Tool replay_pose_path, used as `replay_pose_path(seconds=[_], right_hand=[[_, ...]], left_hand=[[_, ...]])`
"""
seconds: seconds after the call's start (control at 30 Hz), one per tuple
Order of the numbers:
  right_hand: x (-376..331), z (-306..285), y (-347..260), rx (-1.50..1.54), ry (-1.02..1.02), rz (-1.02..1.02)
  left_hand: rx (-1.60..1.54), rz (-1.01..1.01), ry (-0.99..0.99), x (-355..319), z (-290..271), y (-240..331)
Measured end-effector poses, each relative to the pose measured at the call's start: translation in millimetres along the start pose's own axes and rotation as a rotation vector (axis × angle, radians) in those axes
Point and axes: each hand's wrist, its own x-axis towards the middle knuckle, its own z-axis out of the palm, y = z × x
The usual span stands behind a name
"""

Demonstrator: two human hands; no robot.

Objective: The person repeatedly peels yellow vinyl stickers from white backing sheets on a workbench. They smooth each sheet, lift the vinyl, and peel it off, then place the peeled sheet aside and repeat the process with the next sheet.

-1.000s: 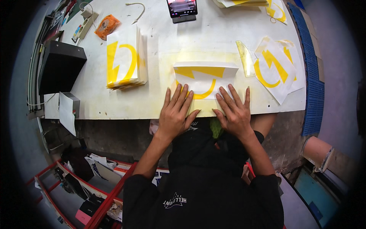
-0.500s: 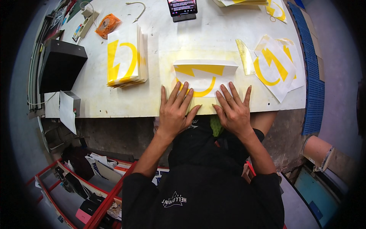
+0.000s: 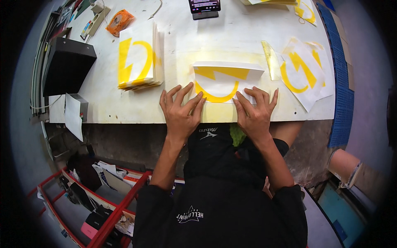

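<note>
A white paper sheet point(image 3: 225, 84) with a yellow print lies near the table's front edge, its far edge creased and standing up. At its near left corner, my left hand point(image 3: 180, 113) pinches the paper between thumb and index finger. My right hand point(image 3: 255, 113) pinches the near edge further right in the same way. The other fingers of both hands are bent and raised. To the left stands a thick stack of folded printed papers point(image 3: 136, 60). Right of the sheet lie a clear yellowish ruler-like piece point(image 3: 271, 61) and several loose printed sheets point(image 3: 305, 76).
A phone on a stand point(image 3: 204, 6) is at the far middle. Back left are an orange packet point(image 3: 120, 22) and a power strip point(image 3: 98, 22). A black box point(image 3: 68, 66) sits at the left edge, a blue perforated strip point(image 3: 341, 82) along the right. More papers point(image 3: 273, 1) lie far right.
My hands lay flat with fingers spread on the sheet; now thumbs and index fingers pinch its near edge. The whole view has shifted slightly.
</note>
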Motion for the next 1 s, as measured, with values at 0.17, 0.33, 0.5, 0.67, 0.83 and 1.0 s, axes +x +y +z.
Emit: replay_pose_path(seconds=[0.17, 0.33, 0.5, 0.67, 0.83, 1.0], right_hand=[[13, 16, -32, 0.050, -0.052, -0.006], [15, 26, -30, 0.016, -0.066, -0.035], [-6, -23, 29, -0.106, -0.051, 0.085], [-9, -25, 30, -0.047, -0.040, 0.145], [-8, -24, 30, -0.033, -0.035, 0.138], [-10, -23, 33, -0.048, -0.018, 0.110]], left_hand=[[-0.078, -0.029, 0.023, 1, 4, 1], [-0.058, -0.027, 0.000, 1, 4, -1], [-0.056, -0.027, 0.008, -3, 4, -2], [-0.060, -0.018, 0.009, -3, 7, -2], [0.010, 0.008, -0.025, -1, 1, -3], [0.123, 0.003, -0.053, -6, -8, 3]])
